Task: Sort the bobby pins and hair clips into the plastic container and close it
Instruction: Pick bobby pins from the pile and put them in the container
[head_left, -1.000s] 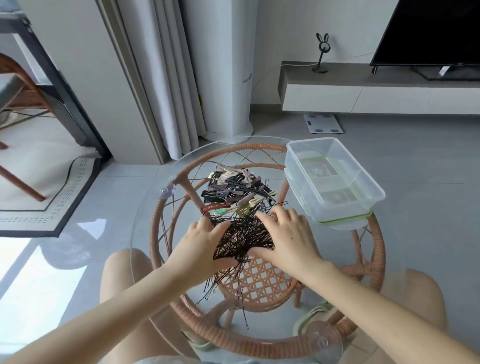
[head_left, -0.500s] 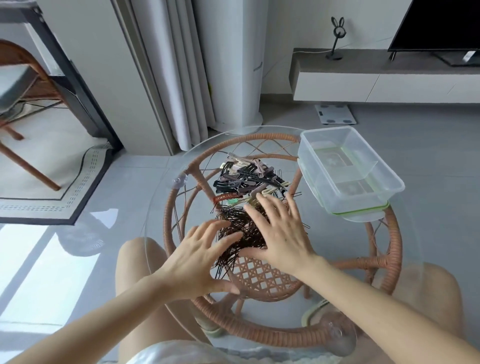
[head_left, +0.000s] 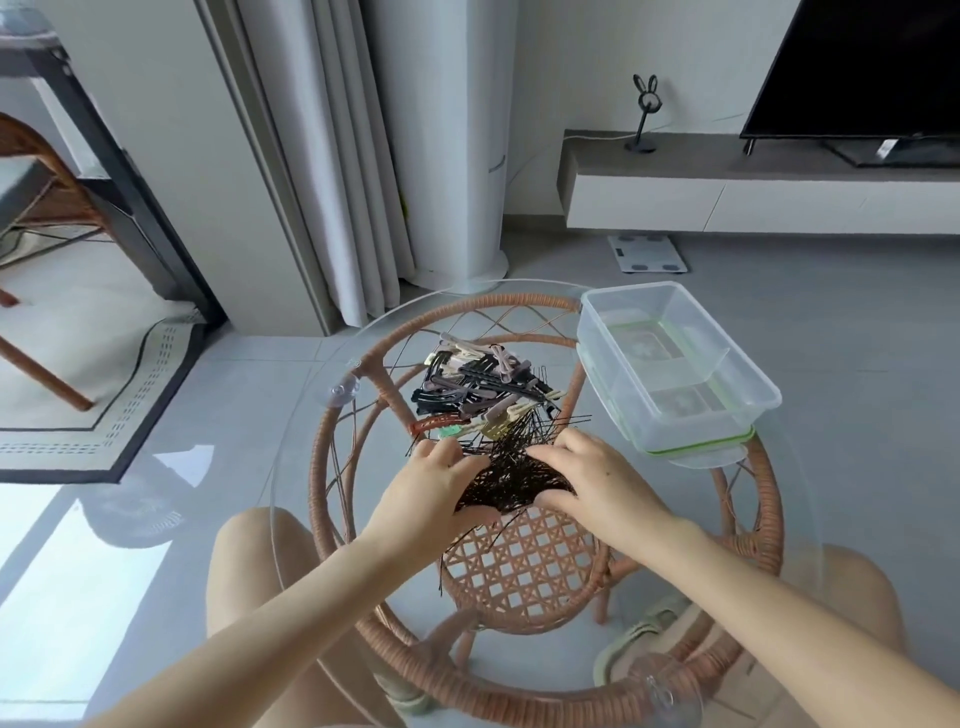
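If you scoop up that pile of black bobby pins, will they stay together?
Probably not all: the bobby pins are thin, separate wires, and strays poke out of the heap. They look light, and would likely slide easily on the smooth glass tabletop.

Two forearms come in from the lower edge, bare right down to the left hand and the right hand. Both knees are bare too. One foot wears a pale green slipper with a thick, rounded sole (its upper is blurred).
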